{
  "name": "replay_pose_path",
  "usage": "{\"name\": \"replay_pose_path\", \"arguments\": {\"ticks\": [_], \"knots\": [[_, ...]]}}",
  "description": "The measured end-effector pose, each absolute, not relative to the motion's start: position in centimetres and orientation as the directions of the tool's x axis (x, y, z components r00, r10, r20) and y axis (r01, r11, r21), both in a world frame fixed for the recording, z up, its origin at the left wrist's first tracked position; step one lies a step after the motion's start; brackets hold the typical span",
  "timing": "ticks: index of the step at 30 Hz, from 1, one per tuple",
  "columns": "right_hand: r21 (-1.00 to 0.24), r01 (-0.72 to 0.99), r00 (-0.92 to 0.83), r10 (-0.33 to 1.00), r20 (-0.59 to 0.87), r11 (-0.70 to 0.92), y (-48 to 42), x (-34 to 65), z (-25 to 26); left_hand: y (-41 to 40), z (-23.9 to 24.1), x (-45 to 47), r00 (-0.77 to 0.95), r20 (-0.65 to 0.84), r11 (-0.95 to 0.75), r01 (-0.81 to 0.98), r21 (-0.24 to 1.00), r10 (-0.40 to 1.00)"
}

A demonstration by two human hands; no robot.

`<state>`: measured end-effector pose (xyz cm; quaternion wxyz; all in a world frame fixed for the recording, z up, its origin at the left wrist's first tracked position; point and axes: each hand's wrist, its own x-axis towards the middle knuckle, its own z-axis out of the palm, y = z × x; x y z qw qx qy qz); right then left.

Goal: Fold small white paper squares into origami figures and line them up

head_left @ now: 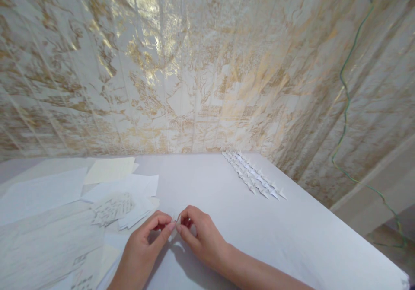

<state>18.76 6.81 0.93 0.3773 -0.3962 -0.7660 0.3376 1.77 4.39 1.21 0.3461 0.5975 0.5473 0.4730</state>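
My left hand (144, 244) and my right hand (201, 234) meet at the near middle of a white table (292, 238). Both pinch a small folded piece of white paper (177, 219) between thumbs and fingertips, just above the tabletop. Most of the piece is hidden by my fingers. Several finished folded paper shapes (251, 175) lie in a neat double row at the far right of the table, well away from my hands.
Loose white and cream paper sheets (110, 190), some with handwriting, are spread over the left half of the table. A gold-patterned wall (194, 65) stands behind. A green cord (346, 108) hangs at the right, past the table's right edge.
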Motion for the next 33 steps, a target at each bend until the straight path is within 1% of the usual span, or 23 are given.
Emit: {"name": "replay_pose_path", "arguments": {"ticks": [3, 5, 8, 11, 16, 18, 23, 33], "knots": [[-0.885, 0.276, -0.363, 0.894, 0.264, 0.374, 6.9, 18.5, 0.8, 4.4, 1.1, 1.8, -0.03, 0.187, -0.17, 0.302, 0.938, 0.982], [-0.905, 0.259, -0.335, 0.91, 0.244, 0.338, 7.0, 18.5, 0.7, 4.5, 0.9, 1.7, -0.024, 0.178, -0.163, 0.293, 0.942, 0.984], [-0.907, 0.249, -0.316, 0.914, 0.255, 0.339, 7.2, 18.7, 0.5, 4.6, 0.4, 1.7, -0.03, 0.157, -0.142, 0.286, 0.948, 0.987], [-0.896, 0.257, -0.333, 0.904, 0.269, 0.361, 7.3, 18.9, 0.3, 4.7, 0.3, 1.6, -0.038, 0.147, -0.13, 0.289, 0.948, 0.988], [-0.891, 0.252, -0.327, 0.9, 0.288, 0.377, 7.3, 19.0, 0.5, 4.6, 0.9, 1.7, -0.045, 0.187, -0.165, 0.299, 0.94, 0.981], [-0.905, 0.233, -0.322, 0.906, 0.274, 0.356, 7.2, 18.8, 0.6, 4.5, 1.1, 1.7, -0.044, 0.207, -0.185, 0.301, 0.936, 0.977], [-0.952, 0.182, -0.31, 0.934, 0.181, 0.245, 7.2, 18.4, 0.7, 4.3, 1.5, 1.9, -0.06, 0.242, -0.212, 0.313, 0.926, 0.969], [-0.983, 0.047, -0.258, 0.953, 0.16, 0.178, 7.1, 18.5, 0.8, 4.4, 1.0, 1.9, -0.087, 0.258, -0.219, 0.32, 0.922, 0.962]]}}
